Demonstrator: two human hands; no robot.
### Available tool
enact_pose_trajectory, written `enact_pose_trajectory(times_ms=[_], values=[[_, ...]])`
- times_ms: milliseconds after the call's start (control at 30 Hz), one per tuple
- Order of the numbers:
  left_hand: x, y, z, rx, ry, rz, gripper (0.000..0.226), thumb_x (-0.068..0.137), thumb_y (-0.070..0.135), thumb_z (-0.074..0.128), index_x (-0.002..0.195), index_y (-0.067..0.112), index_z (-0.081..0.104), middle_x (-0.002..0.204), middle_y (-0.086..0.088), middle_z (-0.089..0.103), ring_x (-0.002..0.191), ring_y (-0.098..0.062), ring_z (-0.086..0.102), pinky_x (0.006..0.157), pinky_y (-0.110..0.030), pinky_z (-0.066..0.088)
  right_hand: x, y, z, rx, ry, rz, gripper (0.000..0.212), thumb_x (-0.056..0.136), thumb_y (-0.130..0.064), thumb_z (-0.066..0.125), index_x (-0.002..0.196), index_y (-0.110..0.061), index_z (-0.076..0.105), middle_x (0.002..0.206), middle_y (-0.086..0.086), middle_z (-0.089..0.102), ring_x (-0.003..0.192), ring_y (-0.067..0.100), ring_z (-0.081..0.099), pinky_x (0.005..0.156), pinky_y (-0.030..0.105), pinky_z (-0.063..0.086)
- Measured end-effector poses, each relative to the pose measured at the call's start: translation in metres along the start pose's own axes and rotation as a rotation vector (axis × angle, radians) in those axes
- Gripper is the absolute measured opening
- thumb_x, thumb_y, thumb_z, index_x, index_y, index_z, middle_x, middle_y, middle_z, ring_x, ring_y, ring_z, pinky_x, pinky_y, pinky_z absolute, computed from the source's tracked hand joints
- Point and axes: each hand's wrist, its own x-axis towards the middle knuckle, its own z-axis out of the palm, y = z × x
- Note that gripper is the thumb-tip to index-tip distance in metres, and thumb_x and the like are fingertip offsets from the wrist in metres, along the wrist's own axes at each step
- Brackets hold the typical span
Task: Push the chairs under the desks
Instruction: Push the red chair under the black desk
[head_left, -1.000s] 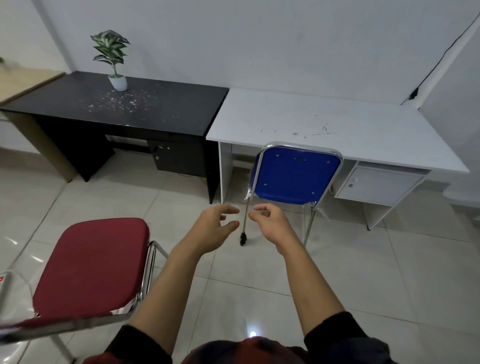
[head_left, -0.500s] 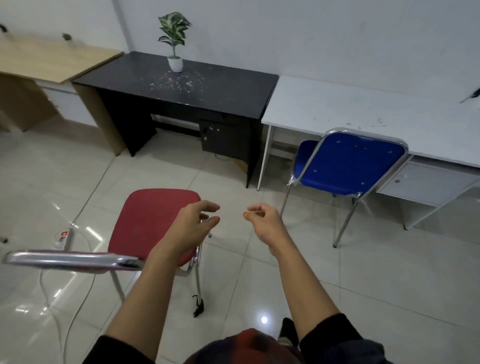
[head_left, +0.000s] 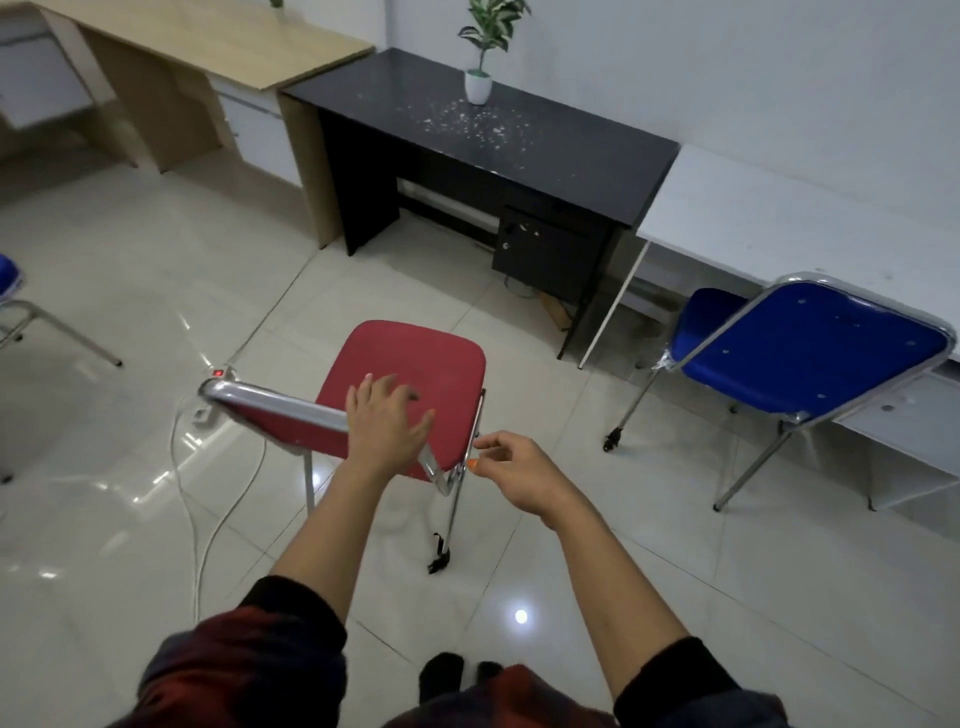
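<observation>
**Reaching for the red chair**

The red chair (head_left: 410, 374) stands out on the tiled floor (head_left: 130, 270), well apart from the black desk (head_left: 519, 135). Its seat points toward that desk, and its shiny back bar (head_left: 275, 405) is on the near side, close to the person. The bar runs sideways, from left to right.

The left hand (head_left: 387, 436) is over the right part of the bar with its fingers spread wide. I cannot tell if it is touching the bar yet. The right hand (head_left: 514, 467) is just beside the right corner of the chair back. Its fingers are curled in with the thumb near the fingertips, and it holds nothing.

The chair looks light, with thin metal legs and a soft seat. It is stiff, so it should slide well on the smooth floor. The back bar looks like the best place to hold, one hand near each end. A white cord (head_left: 208, 519) lies by the left legs and could catch.

The blue chair (head_left: 810, 358) sits partly under the white desk (head_left: 779, 218).
</observation>
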Motion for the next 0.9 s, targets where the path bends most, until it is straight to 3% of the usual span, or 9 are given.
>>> enact_pose_trajectory(times_ms=[133, 267, 367, 500, 600, 733, 800, 900], values=[[-0.024, -0.031, -0.002, 0.049, 0.043, -0.122, 0.051, 0.090, 0.061, 0.052, 0.125, 0.024, 0.057, 0.158, -0.005, 0.027, 0.150, -0.025, 0.007, 0.117, -0.057, -0.003, 0.002, -0.002, 0.003, -0.008, 0.000, -0.008, 0.027, 0.092, -0.029, 0.066, 0.118, -0.022, 0.063, 0.113, 0.002, 0.064, 0.105, 0.015, 0.061, 0.080, 0.027, 0.045], [-0.032, -0.054, -0.021, 0.054, -0.059, -0.023, 0.059, 0.087, 0.065, 0.054, 0.136, 0.034, 0.047, 0.158, 0.006, 0.026, 0.151, -0.019, 0.001, 0.116, -0.061, 0.000, 0.014, -0.008, 0.014, 0.092, 0.056, -0.025, 0.025, 0.091, -0.025, 0.067, 0.116, -0.021, 0.063, 0.117, 0.004, 0.064, 0.101, 0.017, 0.061, 0.083, 0.027, 0.046], [-0.040, -0.066, -0.030, 0.067, -0.111, -0.013, 0.066, 0.085, 0.047, 0.068, 0.144, 0.036, 0.038, 0.162, 0.008, 0.019, 0.152, -0.021, -0.006, 0.116, -0.066, 0.003, 0.019, -0.012, 0.043, 0.064, 0.030, -0.120, 0.050, 0.089, -0.028, 0.070, 0.136, -0.025, 0.054, 0.136, -0.001, 0.054, 0.122, 0.017, 0.053, 0.100, 0.033, 0.045], [-0.038, -0.074, -0.033, 0.168, -0.112, -0.022, 0.077, 0.083, 0.042, 0.070, 0.149, 0.036, 0.030, 0.163, 0.007, 0.013, 0.151, -0.025, -0.008, 0.114, -0.067, 0.004, 0.021, -0.019, 0.078, -0.076, -0.054, -0.275, 0.072, 0.086, -0.030, 0.072, 0.149, -0.032, 0.038, 0.152, -0.006, 0.040, 0.138, 0.016, 0.038, 0.114, 0.041, 0.035], [-0.028, -0.085, -0.032, 0.220, -0.095, -0.019, 0.076, 0.082, 0.040, 0.071, 0.147, 0.033, 0.033, 0.160, 0.005, 0.023, 0.151, -0.027, 0.001, 0.114, -0.067, 0.003, 0.013, -0.011, 0.088, -0.155, -0.102, -0.278, 0.079, 0.086, -0.027, 0.072, 0.153, -0.032, 0.030, 0.156, -0.009, 0.031, 0.140, 0.014, 0.036, 0.114, 0.040, 0.035], [-0.009, -0.102, -0.035, 0.208, -0.049, 0.041, 0.061, 0.079, 0.030, 0.070, 0.137, 0.028, 0.050, 0.146, 0.005, 0.046, 0.145, -0.028, 0.025, 0.115, -0.062, 0.002, 0.020, -0.019, 0.078, -0.275, -0.065, -0.228, 0.079, 0.086, -0.033, 0.072, 0.153, -0.031, 0.031, 0.151, -0.005, 0.037, 0.136, 0.018, 0.041, 0.111, 0.036, 0.036], [0.007, -0.114, -0.045, 0.232, -0.078, 0.137, 0.049, 0.080, 0.029, 0.069, 0.128, 0.027, 0.060, 0.137, 0.005, 0.056, 0.135, -0.025, 0.040, 0.118, -0.053, 0.010, 0.027, -0.036, 0.082, -0.347, -0.009, -0.182, 0.077, 0.084, -0.036, 0.072, 0.151, -0.029, 0.035, 0.143, -0.003, 0.042, 0.131, 0.021, 0.045, 0.108, 0.037, 0.039], [0.031, -0.136, -0.066, 0.254, -0.108, 0.194, 0.035, 0.078, 0.030, 0.069, 0.114, 0.027, 0.069, 0.127, 0.005, 0.063, 0.119, -0.024, 0.054, 0.108, -0.042, 0.029, 0.035, -0.061, 0.097, -0.555, 0.065, -0.084, 0.061, 0.082, -0.043, 0.070, 0.136, -0.025, 0.049, 0.122, -0.002, 0.043, 0.115, 0.026, 0.053, 0.096, 0.043, 0.047]])
